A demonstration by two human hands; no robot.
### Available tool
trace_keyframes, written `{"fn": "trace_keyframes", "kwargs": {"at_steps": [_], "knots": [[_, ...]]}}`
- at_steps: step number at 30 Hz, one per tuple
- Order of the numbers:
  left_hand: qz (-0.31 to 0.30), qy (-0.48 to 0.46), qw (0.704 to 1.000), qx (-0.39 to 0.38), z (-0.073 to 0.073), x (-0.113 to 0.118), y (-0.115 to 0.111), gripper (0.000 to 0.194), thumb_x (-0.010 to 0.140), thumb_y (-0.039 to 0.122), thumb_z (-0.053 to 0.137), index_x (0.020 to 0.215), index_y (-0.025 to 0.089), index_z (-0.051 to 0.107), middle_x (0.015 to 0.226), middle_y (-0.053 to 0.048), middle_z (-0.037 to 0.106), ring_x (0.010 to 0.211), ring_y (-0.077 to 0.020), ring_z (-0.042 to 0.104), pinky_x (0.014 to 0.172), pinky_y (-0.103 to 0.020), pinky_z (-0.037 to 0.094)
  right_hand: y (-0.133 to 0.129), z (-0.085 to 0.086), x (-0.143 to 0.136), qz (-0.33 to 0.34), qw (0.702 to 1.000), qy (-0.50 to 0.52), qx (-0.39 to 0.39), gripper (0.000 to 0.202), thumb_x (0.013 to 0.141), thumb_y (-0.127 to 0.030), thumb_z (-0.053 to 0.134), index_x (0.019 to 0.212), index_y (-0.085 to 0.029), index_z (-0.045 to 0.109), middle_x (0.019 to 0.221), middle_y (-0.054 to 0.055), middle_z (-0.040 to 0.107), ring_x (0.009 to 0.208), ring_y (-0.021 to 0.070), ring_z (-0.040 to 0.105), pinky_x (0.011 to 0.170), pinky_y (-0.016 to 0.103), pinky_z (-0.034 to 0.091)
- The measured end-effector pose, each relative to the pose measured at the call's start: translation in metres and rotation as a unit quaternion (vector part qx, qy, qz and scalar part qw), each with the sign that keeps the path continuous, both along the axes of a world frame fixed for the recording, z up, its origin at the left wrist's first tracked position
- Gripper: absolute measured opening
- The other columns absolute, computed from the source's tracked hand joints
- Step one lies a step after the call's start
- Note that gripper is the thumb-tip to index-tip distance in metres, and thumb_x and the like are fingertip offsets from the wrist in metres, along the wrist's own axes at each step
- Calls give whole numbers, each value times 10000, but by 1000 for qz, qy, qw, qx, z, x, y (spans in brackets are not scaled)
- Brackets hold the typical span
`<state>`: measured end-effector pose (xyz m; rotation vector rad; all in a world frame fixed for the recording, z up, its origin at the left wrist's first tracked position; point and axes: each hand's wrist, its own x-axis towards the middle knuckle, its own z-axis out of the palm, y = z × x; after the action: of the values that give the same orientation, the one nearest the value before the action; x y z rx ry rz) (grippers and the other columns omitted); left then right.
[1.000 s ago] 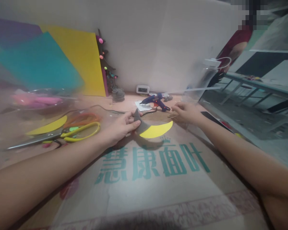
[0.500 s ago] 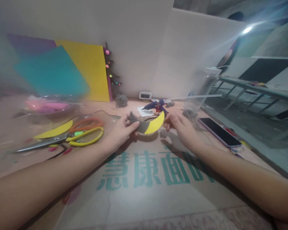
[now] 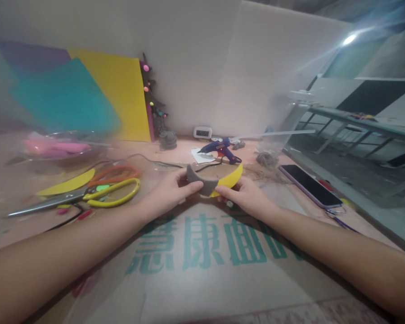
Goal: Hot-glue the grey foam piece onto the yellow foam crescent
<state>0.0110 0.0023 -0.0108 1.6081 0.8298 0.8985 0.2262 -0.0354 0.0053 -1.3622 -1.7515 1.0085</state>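
Note:
A crescent-shaped piece [image 3: 208,187], dark grey on its left part and yellow on its right, is held up between both hands above the table. My left hand [image 3: 177,189] pinches the grey part, thumb on the near face. On the yellow part, my right hand [image 3: 239,193] grips with its thumb close to where the two colours meet. The fingers behind the piece are mostly hidden. Just beyond it a blue glue gun [image 3: 219,147] rests with its nozzle over a small white paper [image 3: 200,156].
Scissors [image 3: 111,193] with orange and yellow handles lie at left by a yellow crescent cutout [image 3: 67,182]. Behind stand coloured sheets [image 3: 70,94] and a small clock [image 3: 202,132]. A phone [image 3: 310,185] lies at right. Green-lettered sheeting [image 3: 202,288] covers the front.
My right hand has moved left and taken hold of the yellow part of the crescent. My left hand keeps its grip on the grey part. The view has shifted slightly.

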Motion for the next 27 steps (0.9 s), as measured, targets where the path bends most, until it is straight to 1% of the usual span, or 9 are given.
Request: {"fn": "trace_keyframes", "kwargs": {"at_steps": [4, 8, 9, 10, 12, 15, 19, 22, 27], "knots": [[-2, 69, 996, 49, -4, -2, 2, 253, 801, 417, 695, 894, 184, 724, 765, -24, 696, 673, -166, 596, 589, -240, 439, 1, -1, 1, -13, 1000, 26, -9, 293, 774, -450, 664, 742, -159, 651, 665, 33, 674, 592, 145, 598, 580, 262, 481], [-1, 107, 993, 58, -3, -3, 0, 287, 809, 441, 673, 918, 187, 749, 782, -25, 719, 675, -178, 608, 576, -241, 426, 1, 2, 1, -22, 998, 56, -15, 346, 747, -426, 700, 963, -156, 670, 742, 19, 683, 590, 130, 582, 574, 253, 477], [-5, 108, 993, 56, -3, -3, 0, 291, 811, 438, 670, 938, 189, 752, 806, -26, 728, 687, -181, 616, 587, -242, 433, 0, 2, 1, -20, 998, 55, -17, 355, 746, -421, 701, 981, -157, 671, 750, 16, 680, 586, 125, 573, 564, 248, 470], [-10, 107, 993, 54, -2, -2, -1, 291, 814, 432, 668, 954, 191, 753, 835, -29, 738, 706, -185, 626, 604, -245, 443, 0, 3, 1, -17, 999, 49, -17, 339, 749, -422, 698, 958, -156, 676, 742, 14, 673, 583, 122, 564, 554, 243, 460], [-14, 103, 993, 52, -1, -2, -2, 282, 817, 422, 666, 960, 195, 753, 878, -33, 749, 738, -189, 639, 635, -250, 458, -1, 4, 1, -13, 999, 28, -13, 286, 763, -428, 684, 839, -153, 673, 700, 13, 650, 577, 121, 550, 538, 237, 441], [-7, 101, 994, 50, 0, -1, -3, 266, 815, 417, 667, 932, 194, 753, 860, -34, 751, 733, -193, 637, 628, -255, 460, -2, 4, 1, -18, 1000, 4, -9, 291, 787, -440, 659, 720, -157, 639, 630, 10, 620, 556, 123, 539, 520, 235, 421], [-12, 91, 995, 47, 0, 0, -3, 265, 811, 421, 673, 905, 184, 744, 824, -31, 735, 717, -190, 629, 613, -252, 453, -1, 3, 2, -19, 1000, -12, -2, 323, 804, -469, 639, 717, -158, 636, 621, 14, 623, 563, 130, 553, 520, 235, 420], [-13, 74, 996, 47, 0, 0, -2, 268, 824, 415, 667, 935, 178, 727, 810, -24, 715, 685, -167, 609, 614, -241, 449, 0, 1, 3, -16, 1000, -15, 5, 334, 805, -484, 642, 722, -160, 637, 628, 15, 628, 563, 130, 554, 516, 234, 418], [9, 36, 997, 62, -2, 0, 1, 292, 829, 403, 666, 1006, 170, 670, 912, -40, 691, 692, -147, 591, 621, -240, 459, 1, 0, 3, -28, 999, 19, -4, 346, 812, -496, 633, 717, -163, 624, 585, -5, 589, 496, 105, 493, 473, 226, 376]]}}
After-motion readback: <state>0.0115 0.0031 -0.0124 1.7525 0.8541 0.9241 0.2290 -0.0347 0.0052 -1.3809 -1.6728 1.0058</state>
